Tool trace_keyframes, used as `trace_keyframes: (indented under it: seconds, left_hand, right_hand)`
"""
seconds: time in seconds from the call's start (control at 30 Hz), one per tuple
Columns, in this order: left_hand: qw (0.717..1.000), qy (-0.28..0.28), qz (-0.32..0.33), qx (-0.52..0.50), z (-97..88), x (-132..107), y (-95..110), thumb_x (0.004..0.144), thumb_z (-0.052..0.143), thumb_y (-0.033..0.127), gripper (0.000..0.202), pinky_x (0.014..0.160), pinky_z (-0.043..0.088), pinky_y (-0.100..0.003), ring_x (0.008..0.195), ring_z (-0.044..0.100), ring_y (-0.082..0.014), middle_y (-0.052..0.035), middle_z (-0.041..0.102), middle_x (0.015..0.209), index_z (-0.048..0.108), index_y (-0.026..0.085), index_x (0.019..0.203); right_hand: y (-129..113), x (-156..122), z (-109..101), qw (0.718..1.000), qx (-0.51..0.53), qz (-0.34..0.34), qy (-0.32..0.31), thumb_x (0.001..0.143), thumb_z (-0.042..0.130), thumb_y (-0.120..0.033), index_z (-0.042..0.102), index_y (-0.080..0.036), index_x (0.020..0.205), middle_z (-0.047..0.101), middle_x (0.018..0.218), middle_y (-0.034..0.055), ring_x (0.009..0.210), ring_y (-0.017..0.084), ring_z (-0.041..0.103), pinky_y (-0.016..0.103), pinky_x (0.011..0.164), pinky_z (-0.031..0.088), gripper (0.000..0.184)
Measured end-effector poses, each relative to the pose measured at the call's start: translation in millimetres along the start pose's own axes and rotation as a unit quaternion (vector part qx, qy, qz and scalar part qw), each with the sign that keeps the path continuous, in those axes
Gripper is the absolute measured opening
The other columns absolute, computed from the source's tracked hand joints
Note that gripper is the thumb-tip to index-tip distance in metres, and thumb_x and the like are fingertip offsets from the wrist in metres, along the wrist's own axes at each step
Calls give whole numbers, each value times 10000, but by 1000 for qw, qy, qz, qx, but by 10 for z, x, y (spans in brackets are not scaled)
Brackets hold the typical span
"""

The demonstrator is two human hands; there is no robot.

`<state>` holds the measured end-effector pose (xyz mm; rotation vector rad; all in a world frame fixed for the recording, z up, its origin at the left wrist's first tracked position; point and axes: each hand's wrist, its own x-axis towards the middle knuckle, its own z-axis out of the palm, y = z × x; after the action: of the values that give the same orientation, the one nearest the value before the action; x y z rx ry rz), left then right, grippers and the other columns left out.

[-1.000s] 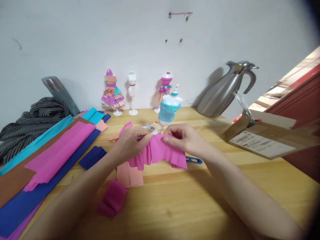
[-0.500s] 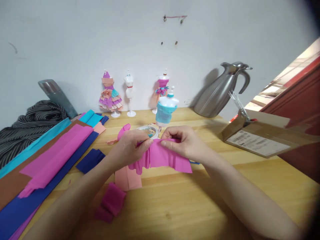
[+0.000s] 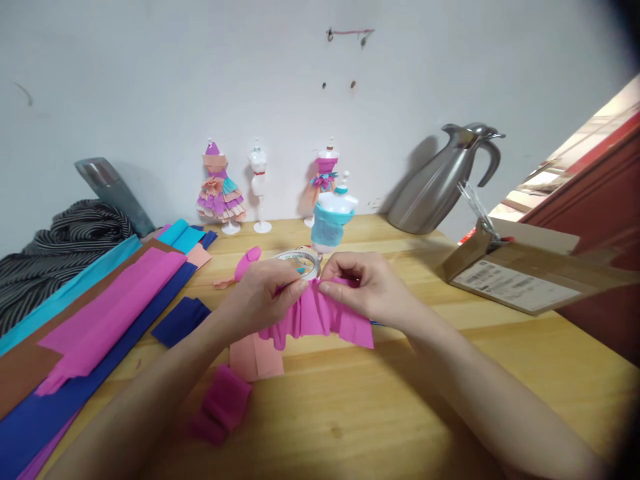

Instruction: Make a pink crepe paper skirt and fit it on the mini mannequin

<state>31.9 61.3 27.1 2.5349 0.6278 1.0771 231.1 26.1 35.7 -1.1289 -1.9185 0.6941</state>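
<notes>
At the far left, a striped cloth lies bunched beside a leaning bottle. In front of them, long sheets of paper overlap at a slant: light blue, brown, pink and dark blue. Next comes a dark blue piece on the table, then a mannequin in a ruffled dress near the wall, with a folded magenta piece much nearer the person.

A peach sheet lies flat just below the left hand, which pinches the upper edge of a gathered pink strip between thumb and fingers. Behind that hand are a bare white mannequin and a tape roll. The pink strip hangs in pleats between both hands, above the table. The right hand grips its upper edge too, thumb in front, close to the left thumb. A mannequin in a light blue top stands just beyond. Farther right are a steel jug and an open cardboard box.
</notes>
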Motion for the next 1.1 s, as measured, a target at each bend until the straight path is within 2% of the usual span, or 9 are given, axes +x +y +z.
trace_keyframes:
  seconds: [0.13,0.27,0.47,0.7,0.93,1.1]
  left_hand:
    - [1000,-5,4,5,4,-1,-19,884,484,146,361,496,250,-237,504,327,-78,55,349,503,366,167,544]
    - [1000,-7,-3,10,4,3,-28,888,481,156,353,504,268,-236,515,347,-81,49,364,511,391,164,547]
    - [1000,-15,6,1,5,2,-11,894,475,152,363,495,243,-250,506,325,-82,50,349,504,368,170,548]
    - [1000,-3,8,-2,-11,-6,-11,896,491,157,382,504,250,-238,508,308,-75,58,317,509,326,170,551]
    - [1000,-5,2,1,-12,8,0,896,487,166,379,500,249,-235,508,314,-75,56,333,510,343,168,546]
    - [1000,-10,2,13,-11,-3,-4,899,491,167,373,505,264,-238,512,340,-80,50,371,515,362,167,549]
  right_hand:
    - [-36,-34,3,998,41,21,-45,802,594,-296,602,-173,668,546,616,2,569,121,471,262,542,376,182]
    - [-64,-57,22,997,48,38,-43,798,605,-292,634,-171,682,573,629,14,577,133,496,272,548,396,170]
    - [-43,-41,67,991,102,26,-78,801,609,-277,667,-160,733,622,657,32,606,149,542,279,567,427,148]
    - [-2,-11,31,1000,24,3,-8,790,598,-252,647,-163,689,583,626,6,587,127,487,254,553,387,143]
    - [-16,-32,69,998,-41,-23,38,790,564,-208,541,-176,643,483,573,-32,549,103,409,243,532,331,152]
    - [-23,-42,108,995,-76,-23,62,797,562,-231,475,-189,604,435,556,-43,532,93,373,240,521,309,215]
